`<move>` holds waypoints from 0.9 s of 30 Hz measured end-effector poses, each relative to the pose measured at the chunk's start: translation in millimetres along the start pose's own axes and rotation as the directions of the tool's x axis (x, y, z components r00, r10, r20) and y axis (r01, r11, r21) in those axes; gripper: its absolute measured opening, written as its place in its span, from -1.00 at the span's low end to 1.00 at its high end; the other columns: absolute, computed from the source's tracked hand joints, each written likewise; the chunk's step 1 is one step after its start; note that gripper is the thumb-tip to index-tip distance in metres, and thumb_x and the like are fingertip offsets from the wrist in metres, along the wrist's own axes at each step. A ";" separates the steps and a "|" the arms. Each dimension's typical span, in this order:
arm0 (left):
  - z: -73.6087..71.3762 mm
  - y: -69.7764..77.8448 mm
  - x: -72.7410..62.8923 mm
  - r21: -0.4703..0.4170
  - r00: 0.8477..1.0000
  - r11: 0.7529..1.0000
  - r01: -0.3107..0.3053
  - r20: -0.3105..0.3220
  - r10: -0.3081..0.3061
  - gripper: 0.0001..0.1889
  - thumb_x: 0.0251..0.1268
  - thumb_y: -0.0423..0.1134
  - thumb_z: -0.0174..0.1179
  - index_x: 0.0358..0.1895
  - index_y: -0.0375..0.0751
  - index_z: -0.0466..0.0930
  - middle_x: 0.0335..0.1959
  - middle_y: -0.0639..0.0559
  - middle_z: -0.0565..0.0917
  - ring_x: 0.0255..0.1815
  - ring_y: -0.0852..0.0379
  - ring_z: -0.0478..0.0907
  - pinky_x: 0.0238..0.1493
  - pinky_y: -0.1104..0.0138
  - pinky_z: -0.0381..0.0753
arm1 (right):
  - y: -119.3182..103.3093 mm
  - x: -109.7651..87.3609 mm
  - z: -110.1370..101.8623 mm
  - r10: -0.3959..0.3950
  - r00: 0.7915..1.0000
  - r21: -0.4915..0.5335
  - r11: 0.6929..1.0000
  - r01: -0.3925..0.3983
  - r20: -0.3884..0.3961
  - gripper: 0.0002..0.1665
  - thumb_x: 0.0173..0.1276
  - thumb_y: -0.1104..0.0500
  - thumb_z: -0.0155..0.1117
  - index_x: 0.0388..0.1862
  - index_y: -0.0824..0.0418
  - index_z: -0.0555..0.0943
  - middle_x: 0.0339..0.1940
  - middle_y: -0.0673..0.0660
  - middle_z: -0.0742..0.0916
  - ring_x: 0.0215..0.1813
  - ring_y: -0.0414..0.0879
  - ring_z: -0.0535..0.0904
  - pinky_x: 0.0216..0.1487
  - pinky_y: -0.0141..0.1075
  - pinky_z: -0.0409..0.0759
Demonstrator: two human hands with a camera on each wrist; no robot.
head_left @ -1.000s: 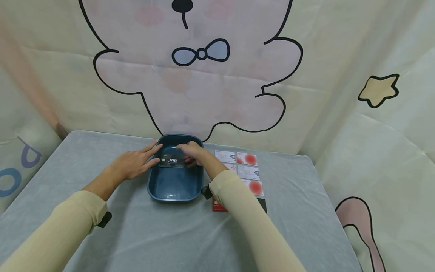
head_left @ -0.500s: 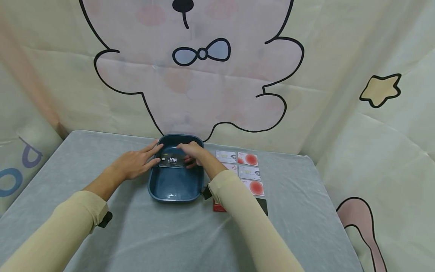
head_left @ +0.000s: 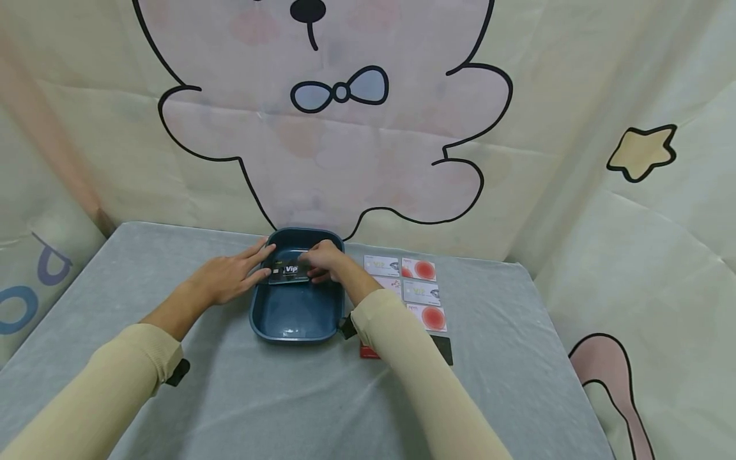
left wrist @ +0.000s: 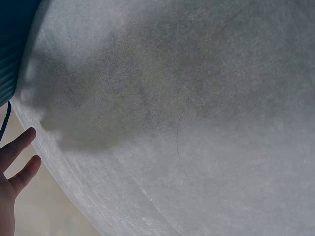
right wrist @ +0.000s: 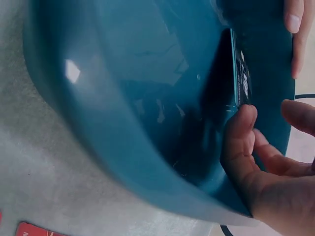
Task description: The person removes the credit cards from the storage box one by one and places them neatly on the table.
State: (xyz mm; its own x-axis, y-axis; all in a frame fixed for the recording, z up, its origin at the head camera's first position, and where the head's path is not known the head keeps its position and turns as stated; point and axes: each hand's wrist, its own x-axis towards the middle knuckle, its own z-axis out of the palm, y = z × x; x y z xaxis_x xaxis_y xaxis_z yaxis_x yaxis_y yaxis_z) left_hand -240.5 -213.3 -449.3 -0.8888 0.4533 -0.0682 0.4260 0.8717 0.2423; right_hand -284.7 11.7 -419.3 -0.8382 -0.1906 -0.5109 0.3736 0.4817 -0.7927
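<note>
A black VIP card is inside the blue tray, towards its far half. My right hand reaches over the tray's right side and pinches the right end of the card. From the right wrist, the card appears nearly edge-on, with the thumb against its near end. My left hand rests with fairly straight fingers along the tray's left rim. Two of its fingers show at the edge of the left wrist view, where the tray's wall fills a corner.
Right of the tray, several white and red-patterned cards lie in rows on the grey cloth. A red card and a dark card lie nearer, partly covered by the right sleeve. A printed curtain hangs behind the table.
The right hand's extended index finger has drawn in onto the card. The card has shifted slightly left and tilted. The left hand and the tray have stayed in place.
</note>
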 end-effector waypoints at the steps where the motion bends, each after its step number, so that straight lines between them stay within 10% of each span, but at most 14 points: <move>1: 0.3 -0.1 0.0 -0.002 1.000 1.000 0.000 0.000 0.000 -0.34 0.61 0.11 -0.16 0.60 -0.10 0.02 0.60 -0.23 0.01 0.22 -0.34 0.52 0.13 -0.21 0.48 | 0.6 0.4 1.0 -0.007 1.000 -0.004 1.000 0.007 -0.008 -0.77 0.45 0.18 0.26 -0.03 0.31 0.61 -0.16 0.14 0.62 -0.37 -0.11 0.60 -0.22 -0.22 0.72; 14: 2.3 -0.7 0.8 -0.002 1.000 1.000 0.001 -0.006 -0.001 -0.35 0.60 0.09 -0.14 0.60 -0.10 0.03 0.60 -0.24 0.02 0.20 -0.34 0.54 0.11 -0.20 0.50 | -3.2 1.3 12.2 -0.051 0.990 -0.087 0.995 0.039 -0.129 -0.94 0.37 0.33 0.33 -0.25 0.34 0.69 -0.41 0.09 0.63 -0.48 -0.14 0.55 -0.11 -0.15 0.72; 27: 1.9 -0.9 0.2 -0.001 1.000 1.000 -0.005 -0.016 0.005 -0.35 0.60 0.08 -0.13 0.60 -0.12 0.04 0.60 -0.24 0.03 0.20 -0.33 0.54 0.09 -0.18 0.52 | -4.1 -5.4 5.3 -0.091 0.995 -0.297 0.950 0.096 0.028 -0.47 0.49 0.22 0.21 -0.74 0.16 0.34 -0.63 0.05 0.47 -0.54 -0.13 0.40 -0.42 -0.26 0.49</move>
State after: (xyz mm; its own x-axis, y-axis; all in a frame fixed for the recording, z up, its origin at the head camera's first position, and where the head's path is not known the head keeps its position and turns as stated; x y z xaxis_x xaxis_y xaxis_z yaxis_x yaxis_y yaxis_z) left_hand -240.7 -213.6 -451.4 -0.8893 0.4544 -0.0512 0.4302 0.8693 0.2432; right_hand -279.6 6.2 -415.0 -0.8572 -0.2580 -0.4456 0.1568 0.6936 -0.7031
